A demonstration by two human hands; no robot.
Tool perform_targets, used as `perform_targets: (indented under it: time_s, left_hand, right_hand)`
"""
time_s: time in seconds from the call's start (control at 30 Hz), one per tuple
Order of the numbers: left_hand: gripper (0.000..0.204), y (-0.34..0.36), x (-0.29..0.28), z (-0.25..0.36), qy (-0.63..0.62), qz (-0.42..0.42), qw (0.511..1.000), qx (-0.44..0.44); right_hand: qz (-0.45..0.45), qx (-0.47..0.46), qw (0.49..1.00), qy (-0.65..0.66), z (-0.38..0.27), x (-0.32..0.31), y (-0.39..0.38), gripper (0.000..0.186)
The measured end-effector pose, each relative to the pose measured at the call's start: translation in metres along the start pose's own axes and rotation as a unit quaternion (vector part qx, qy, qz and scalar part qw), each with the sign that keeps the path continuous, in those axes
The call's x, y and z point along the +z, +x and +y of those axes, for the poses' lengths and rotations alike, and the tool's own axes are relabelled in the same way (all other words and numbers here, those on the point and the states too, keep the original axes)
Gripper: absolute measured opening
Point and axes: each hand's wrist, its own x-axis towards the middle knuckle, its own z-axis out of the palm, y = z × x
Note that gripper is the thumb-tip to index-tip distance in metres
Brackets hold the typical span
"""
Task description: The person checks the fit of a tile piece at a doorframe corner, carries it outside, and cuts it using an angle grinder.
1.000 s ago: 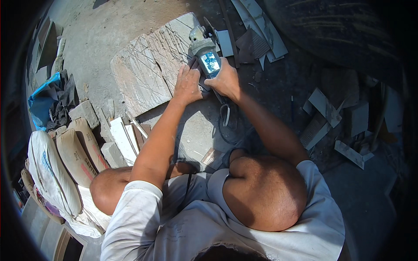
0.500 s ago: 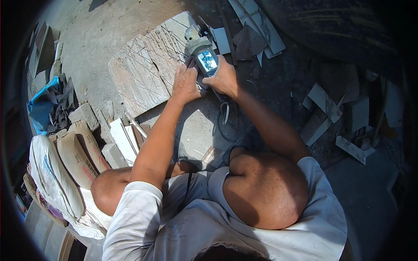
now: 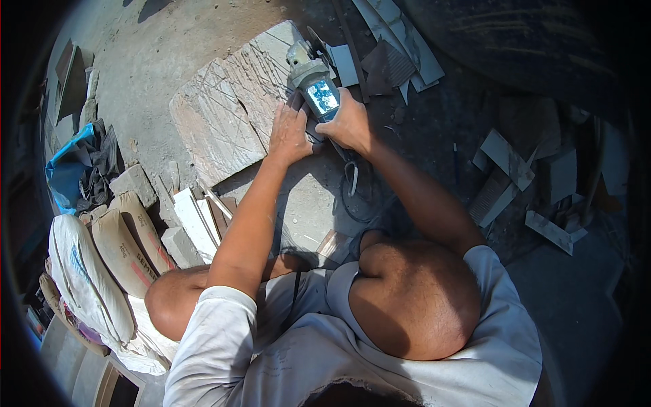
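My right hand grips the body of an angle grinder, whose disc stands on edge at its head. Just left of it, my left hand rests with fingers stretched forward at the near right part of a scored, pinkish stone slab; the fingertips lie on a dark area beside the grinder, and what is under them I cannot make out. A cord loops on the floor below the tool, between my forearms.
Sacks, a blue sheet with dark cloth, concrete blocks and board strips lie at the left. Tile offcuts lie at the upper right and right. A large dark curved object fills the far right corner.
The view has shifted slightly. My hands and the grinder hold nearly the same position against the slab.
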Motion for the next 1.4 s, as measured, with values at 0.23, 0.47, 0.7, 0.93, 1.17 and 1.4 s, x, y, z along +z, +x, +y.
perform_targets:
  time_s: [0.23,0.47,0.7,0.93,1.17,1.4]
  left_hand:
    - [0.071,0.009,-0.008,-0.001,0.004,-0.033,0.999,-0.002]
    - [0.083,0.034,-0.013,-0.045,-0.040,0.114,0.993,-0.007]
    - [0.076,0.062,-0.008,-0.053,-0.019,0.073,0.997,-0.021]
    - [0.069,0.067,0.000,-0.065,-0.014,0.087,0.996,-0.034]
    - [0.065,0.066,-0.003,-0.059,-0.056,0.077,0.994,-0.043]
    - [0.059,0.065,-0.004,-0.058,-0.084,0.097,0.991,-0.048]
  right_hand:
    - [0.015,-0.003,0.999,0.030,0.009,-0.007,-0.006,0.078]
    - [-0.001,0.027,1.000,0.017,0.003,-0.010,-0.009,0.062]
    - [-0.005,0.026,0.999,0.037,0.004,-0.011,-0.013,0.061]
    - [-0.005,0.023,0.999,0.033,0.000,-0.011,-0.012,0.062]
    - [-0.027,0.047,0.998,0.025,0.000,-0.013,-0.012,0.072]
    - [-0.018,0.043,0.998,0.031,0.002,-0.009,-0.010,0.081]
